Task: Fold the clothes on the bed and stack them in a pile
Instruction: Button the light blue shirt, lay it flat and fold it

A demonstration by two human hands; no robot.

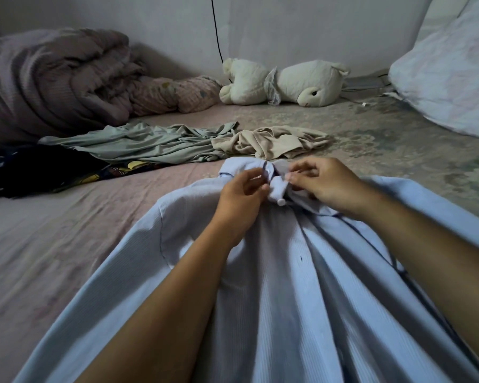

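Note:
A light blue button-up shirt (285,286) lies spread front-up on the bed, collar away from me. My left hand (239,199) pinches the left edge of the collar placket. My right hand (327,183) pinches the right edge beside it, just above a white button (280,202). Beyond the collar lie a crumpled beige garment (277,143), a sage green garment (150,142) and, at the left, a dark patterned garment (39,170).
The bed sheet (53,244) is pinkish on the left and floral grey on the right. A rolled quilt (50,78) fills the back left, a white plush toy (285,82) lies by the wall, and a pale pillow (451,78) stands at the right.

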